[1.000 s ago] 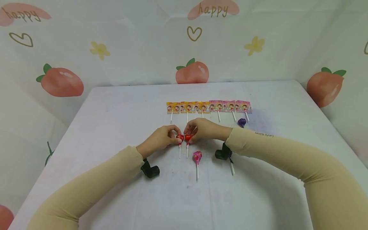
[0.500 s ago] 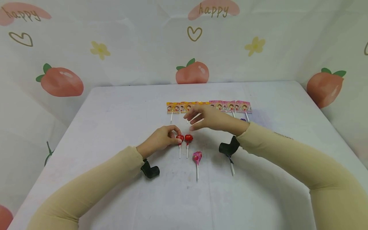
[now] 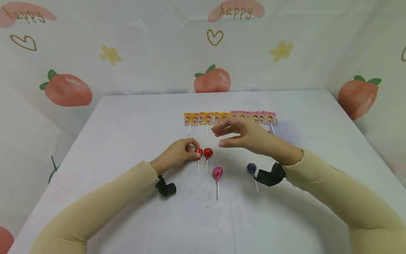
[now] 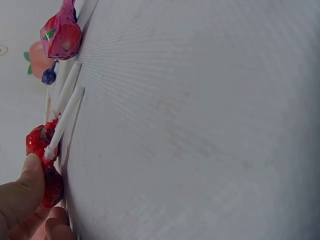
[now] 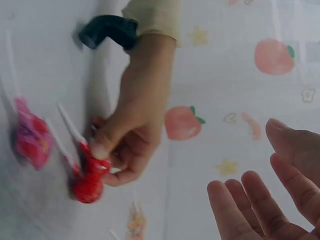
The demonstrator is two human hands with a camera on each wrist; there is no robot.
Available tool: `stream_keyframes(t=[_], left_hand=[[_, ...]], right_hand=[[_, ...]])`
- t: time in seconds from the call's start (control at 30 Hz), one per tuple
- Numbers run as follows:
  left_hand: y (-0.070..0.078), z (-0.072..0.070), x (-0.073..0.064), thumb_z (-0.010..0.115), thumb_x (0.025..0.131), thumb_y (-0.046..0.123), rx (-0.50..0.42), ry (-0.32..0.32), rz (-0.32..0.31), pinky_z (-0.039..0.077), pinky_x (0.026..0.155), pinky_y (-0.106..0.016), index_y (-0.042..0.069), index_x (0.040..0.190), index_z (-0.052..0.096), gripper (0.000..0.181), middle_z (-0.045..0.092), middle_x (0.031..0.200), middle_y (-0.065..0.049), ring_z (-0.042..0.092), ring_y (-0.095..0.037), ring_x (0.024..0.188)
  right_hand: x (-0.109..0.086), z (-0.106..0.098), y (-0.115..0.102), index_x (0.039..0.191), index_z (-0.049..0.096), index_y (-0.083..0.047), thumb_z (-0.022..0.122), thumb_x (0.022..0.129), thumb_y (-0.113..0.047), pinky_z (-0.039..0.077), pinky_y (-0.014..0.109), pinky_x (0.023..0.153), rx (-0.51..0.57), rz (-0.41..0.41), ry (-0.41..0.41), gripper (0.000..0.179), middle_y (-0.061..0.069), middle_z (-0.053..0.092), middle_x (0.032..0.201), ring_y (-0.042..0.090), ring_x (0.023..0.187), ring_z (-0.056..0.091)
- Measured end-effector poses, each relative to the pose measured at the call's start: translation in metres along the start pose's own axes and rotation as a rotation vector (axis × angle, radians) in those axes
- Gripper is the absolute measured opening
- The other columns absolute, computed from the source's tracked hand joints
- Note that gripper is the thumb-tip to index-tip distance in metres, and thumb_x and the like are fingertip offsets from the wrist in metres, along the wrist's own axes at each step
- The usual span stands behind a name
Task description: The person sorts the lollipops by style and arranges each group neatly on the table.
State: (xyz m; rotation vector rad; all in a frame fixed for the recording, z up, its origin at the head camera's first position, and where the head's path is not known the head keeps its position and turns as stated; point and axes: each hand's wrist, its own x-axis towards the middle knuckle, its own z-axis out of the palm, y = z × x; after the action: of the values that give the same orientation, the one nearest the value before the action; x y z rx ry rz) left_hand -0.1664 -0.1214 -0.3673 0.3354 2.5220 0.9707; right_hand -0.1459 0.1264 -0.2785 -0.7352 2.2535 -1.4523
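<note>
My left hand (image 3: 179, 152) pinches the head of a red-wrapped lollipop (image 3: 198, 152) that lies on the table, its white stick toward me. Just right of it lies a second red lollipop (image 3: 208, 152), parallel and untouched. My right hand (image 3: 250, 135) hovers above the table with fingers spread and nothing in them; the right wrist view shows its fingers (image 5: 260, 207) apart. Nearer to me lies a pink lollipop (image 3: 217, 173). A purple lollipop (image 3: 251, 168) rests by the right wrist's black camera (image 3: 271, 175).
At the back, flat-bagged lollipops lie in a row, orange packets (image 3: 191, 119) on the left and pink packets (image 3: 268, 117) on the right. My right hand hides part of that row. A second purple lollipop (image 3: 270, 132) is mostly covered. A printed cloth (image 3: 152, 53) hangs behind the table.
My right hand has let go of the right red lollipop, lifted away and moved right with its fingers spreading. The left hand stays on its lollipop.
</note>
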Motion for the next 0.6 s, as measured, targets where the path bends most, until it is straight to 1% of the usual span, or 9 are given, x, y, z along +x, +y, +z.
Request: stream_keyframes(t=[0.13, 0.27, 0.33, 0.47, 0.53, 0.6], left_hand=[[0.000, 0.000, 0.000, 0.074, 0.086, 0.022, -0.004, 0.002, 0.000, 0.037, 0.055, -0.024, 0.015, 0.103, 0.063, 0.022, 0.055, 0.073, -0.001, 0.047, -0.012, 0.060], [0.000, 0.000, -0.001, 0.074, 0.086, 0.021, -0.012, 0.003, 0.005, 0.037, 0.055, -0.024, 0.014, 0.102, 0.063, 0.021, 0.056, 0.073, -0.001, 0.046, -0.012, 0.060], [0.001, 0.000, -0.002, 0.074, 0.086, 0.021, -0.013, 0.003, 0.008, 0.037, 0.054, -0.024, 0.014, 0.102, 0.063, 0.021, 0.055, 0.072, -0.001, 0.047, -0.012, 0.059], [0.001, 0.000, -0.002, 0.074, 0.086, 0.021, -0.009, 0.006, 0.017, 0.037, 0.054, -0.024, 0.014, 0.102, 0.063, 0.021, 0.054, 0.070, -0.001, 0.047, -0.011, 0.056], [0.001, 0.000, -0.002, 0.074, 0.086, 0.021, -0.011, 0.006, 0.016, 0.037, 0.054, -0.024, 0.014, 0.102, 0.063, 0.021, 0.055, 0.070, -0.001, 0.047, -0.011, 0.056], [0.001, 0.000, -0.002, 0.074, 0.086, 0.021, -0.015, 0.009, 0.012, 0.037, 0.055, -0.024, 0.014, 0.101, 0.063, 0.021, 0.054, 0.070, -0.001, 0.047, -0.011, 0.056]], right_hand=[[-0.009, 0.012, 0.012, 0.118, 0.063, -0.008, 0.074, 0.084, -0.008, 0.052, 0.036, 0.094, 0.036, 0.011, -0.037, 0.036, 0.007, 0.063, 0.124, 0.026, 0.118, 0.059], [-0.012, 0.026, 0.028, 0.120, 0.062, -0.001, 0.072, 0.086, -0.007, 0.052, 0.036, 0.095, 0.043, 0.017, -0.090, 0.036, 0.017, 0.062, 0.125, 0.035, 0.121, 0.056], [-0.013, 0.032, 0.036, 0.120, 0.062, 0.000, 0.072, 0.086, -0.006, 0.052, 0.036, 0.095, 0.028, 0.032, -0.111, 0.036, 0.019, 0.062, 0.124, 0.036, 0.120, 0.056], [-0.014, 0.041, 0.048, 0.119, 0.064, -0.001, 0.073, 0.086, -0.010, 0.050, 0.040, 0.097, -0.006, 0.071, -0.137, 0.035, 0.016, 0.065, 0.122, 0.032, 0.120, 0.058], [-0.015, 0.045, 0.053, 0.118, 0.064, -0.001, 0.073, 0.086, -0.010, 0.049, 0.041, 0.098, 0.010, 0.098, -0.139, 0.035, 0.015, 0.065, 0.122, 0.031, 0.120, 0.058], [-0.015, 0.048, 0.056, 0.117, 0.064, 0.002, 0.072, 0.086, -0.007, 0.050, 0.040, 0.098, 0.037, 0.108, -0.131, 0.034, 0.017, 0.065, 0.121, 0.032, 0.120, 0.057]])
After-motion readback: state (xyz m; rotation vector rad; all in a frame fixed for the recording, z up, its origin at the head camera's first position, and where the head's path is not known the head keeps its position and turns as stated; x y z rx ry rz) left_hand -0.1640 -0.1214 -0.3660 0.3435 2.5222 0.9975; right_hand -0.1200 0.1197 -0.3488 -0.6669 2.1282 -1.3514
